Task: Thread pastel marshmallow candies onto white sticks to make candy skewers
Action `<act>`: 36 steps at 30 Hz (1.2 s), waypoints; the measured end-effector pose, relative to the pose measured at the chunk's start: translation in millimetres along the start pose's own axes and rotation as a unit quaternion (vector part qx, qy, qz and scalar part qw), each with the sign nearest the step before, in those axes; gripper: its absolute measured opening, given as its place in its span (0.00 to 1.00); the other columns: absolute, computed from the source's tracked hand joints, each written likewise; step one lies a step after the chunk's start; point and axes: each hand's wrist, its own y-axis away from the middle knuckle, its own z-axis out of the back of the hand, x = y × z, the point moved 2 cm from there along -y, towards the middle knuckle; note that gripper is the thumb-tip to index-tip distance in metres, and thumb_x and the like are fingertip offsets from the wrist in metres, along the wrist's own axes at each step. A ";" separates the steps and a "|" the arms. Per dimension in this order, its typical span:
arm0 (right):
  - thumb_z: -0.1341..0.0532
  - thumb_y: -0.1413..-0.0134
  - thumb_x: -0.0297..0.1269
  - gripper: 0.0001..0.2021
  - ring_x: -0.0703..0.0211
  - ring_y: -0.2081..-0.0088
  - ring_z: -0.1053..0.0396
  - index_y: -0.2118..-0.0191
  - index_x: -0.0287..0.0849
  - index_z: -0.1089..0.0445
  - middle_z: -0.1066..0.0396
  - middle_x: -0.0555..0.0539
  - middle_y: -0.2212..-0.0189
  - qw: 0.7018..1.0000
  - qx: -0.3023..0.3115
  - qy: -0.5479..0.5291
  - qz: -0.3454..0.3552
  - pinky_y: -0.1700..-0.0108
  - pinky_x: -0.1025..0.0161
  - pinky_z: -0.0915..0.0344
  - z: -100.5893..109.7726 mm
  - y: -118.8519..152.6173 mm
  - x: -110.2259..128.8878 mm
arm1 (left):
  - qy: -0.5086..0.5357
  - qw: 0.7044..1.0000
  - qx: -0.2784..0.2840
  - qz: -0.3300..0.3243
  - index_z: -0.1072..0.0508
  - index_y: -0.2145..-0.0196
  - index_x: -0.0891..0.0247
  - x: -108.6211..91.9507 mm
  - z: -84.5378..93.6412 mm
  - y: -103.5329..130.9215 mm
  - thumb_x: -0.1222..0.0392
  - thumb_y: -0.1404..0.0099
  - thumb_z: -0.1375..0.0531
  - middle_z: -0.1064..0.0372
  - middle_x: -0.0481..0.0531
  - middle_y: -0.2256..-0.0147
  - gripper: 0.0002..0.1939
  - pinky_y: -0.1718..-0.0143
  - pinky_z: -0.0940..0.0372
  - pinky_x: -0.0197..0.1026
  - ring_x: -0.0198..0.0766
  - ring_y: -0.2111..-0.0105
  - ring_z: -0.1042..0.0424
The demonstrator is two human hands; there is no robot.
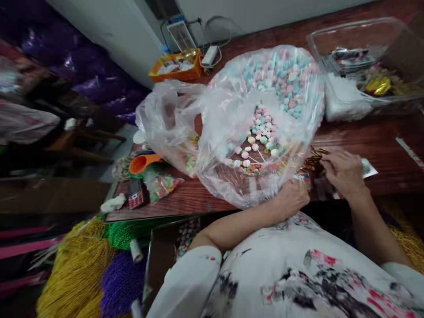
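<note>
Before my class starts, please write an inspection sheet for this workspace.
Surface: red-brown table, partly covered.
Job's things: clear plastic bag with pastel beads inside; brown-gold strips.
Clutter: orange scoop, clear bin, orange tray.
Hands: left hand curled at the bag's near edge, grip unclear; right hand at the strips, grip unclear.
Cables: white cable behind the bag.
Surroundings: yellow strands and purple strands below the table's left end.

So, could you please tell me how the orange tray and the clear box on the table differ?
The orange tray is coloured, while the clear box is see-through. The clear box looks larger than the orange tray. The orange tray sits beyond and left of the big bag; the clear box stands to its right, nearer the right hand. Both hold assorted items.
</note>
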 end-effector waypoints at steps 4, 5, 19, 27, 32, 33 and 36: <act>0.38 0.38 0.32 0.06 0.50 0.62 0.23 0.65 0.44 0.24 0.19 0.46 0.66 0.999 -0.014 -0.028 -0.014 0.59 0.55 0.36 15.0 11.1 0.7 | 0.021 1.000 0.004 0.000 0.26 0.60 0.75 10.9 0.9 -5.2 0.72 0.32 0.48 0.28 0.67 0.63 0.10 0.68 0.40 0.43 0.48 0.61 0.27; 0.38 0.38 0.32 0.05 0.50 0.63 0.23 0.64 0.44 0.24 0.19 0.46 0.66 0.999 -0.017 -0.037 -0.015 0.59 0.55 0.36 19.2 14.3 1.6 | 0.031 0.999 -0.003 0.009 0.26 0.58 0.75 14.3 1.7 -5.1 0.70 0.32 0.46 0.28 0.67 0.62 0.10 0.67 0.39 0.44 0.49 0.60 0.27; 0.37 0.38 0.30 0.04 0.51 0.66 0.24 0.62 0.45 0.25 0.19 0.47 0.68 0.996 -0.048 -0.068 0.022 0.61 0.55 0.37 24.5 20.9 30.3 | 0.092 0.995 -0.028 0.022 0.23 0.58 0.75 22.9 -2.9 -13.8 0.71 0.33 0.45 0.26 0.69 0.60 0.12 0.62 0.33 0.45 0.51 0.55 0.25; 0.37 0.38 0.31 0.04 0.52 0.68 0.24 0.64 0.44 0.25 0.20 0.47 0.69 0.997 -0.056 -0.061 0.001 0.63 0.55 0.35 19.7 24.4 29.1 | 0.211 0.966 -0.050 0.137 0.21 0.57 0.67 45.8 -13.0 3.2 0.64 0.29 0.47 0.24 0.62 0.58 0.14 0.56 0.29 0.45 0.46 0.55 0.25; 0.36 0.39 0.30 0.03 0.52 0.67 0.24 0.64 0.45 0.26 0.20 0.47 0.69 0.995 -0.071 -0.067 -0.001 0.62 0.56 0.34 18.8 27.2 28.2 | 0.253 0.957 -0.085 0.116 0.21 0.56 0.67 45.8 -19.6 6.5 0.63 0.29 0.45 0.24 0.60 0.58 0.13 0.52 0.30 0.44 0.44 0.55 0.25; 0.36 0.39 0.29 0.03 0.52 0.67 0.24 0.63 0.45 0.26 0.20 0.47 0.69 0.995 -0.074 -0.065 -0.004 0.62 0.56 0.34 18.6 28.4 26.3 | 0.262 0.954 -0.090 0.112 0.21 0.57 0.67 45.4 -21.2 7.8 0.64 0.28 0.46 0.24 0.60 0.58 0.13 0.51 0.30 0.44 0.44 0.55 0.26; 0.36 0.40 0.30 0.03 0.52 0.68 0.24 0.63 0.45 0.25 0.20 0.47 0.69 0.994 -0.079 -0.070 -0.019 0.62 0.56 0.34 17.8 31.5 22.4 | 0.276 0.949 -0.093 0.117 0.20 0.60 0.67 43.7 -24.6 11.3 0.64 0.28 0.47 0.25 0.60 0.60 0.14 0.52 0.30 0.44 0.44 0.56 0.26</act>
